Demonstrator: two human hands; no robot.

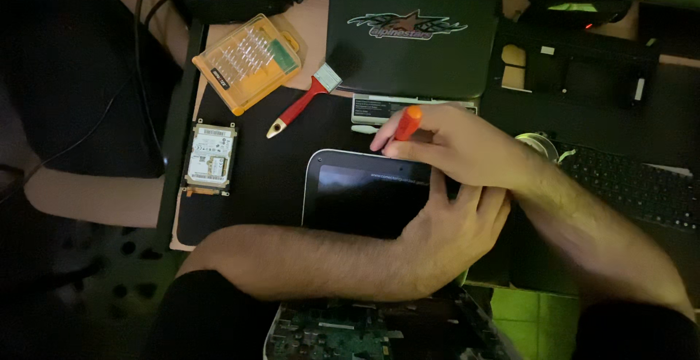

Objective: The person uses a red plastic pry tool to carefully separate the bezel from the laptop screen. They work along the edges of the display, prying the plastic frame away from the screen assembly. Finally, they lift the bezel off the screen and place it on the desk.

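Mid-frame, a small silver-rimmed laptop lid [350, 192] lies on the tabletop [248, 177]. The left hand [452, 229] presses it flat, grip released; the right hand [452, 145] grasps an orange-handled screwdriver [407, 122] at its upper edge. Likely unscrewing; needs steady tip seating.

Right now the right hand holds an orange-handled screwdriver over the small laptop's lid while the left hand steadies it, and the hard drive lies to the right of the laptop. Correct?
Not quite. In the head view the hard drive lies to the left of the small laptop, not the right. The rest stands: the right hand holds the orange-handled screwdriver and the left hand steadies the laptop.
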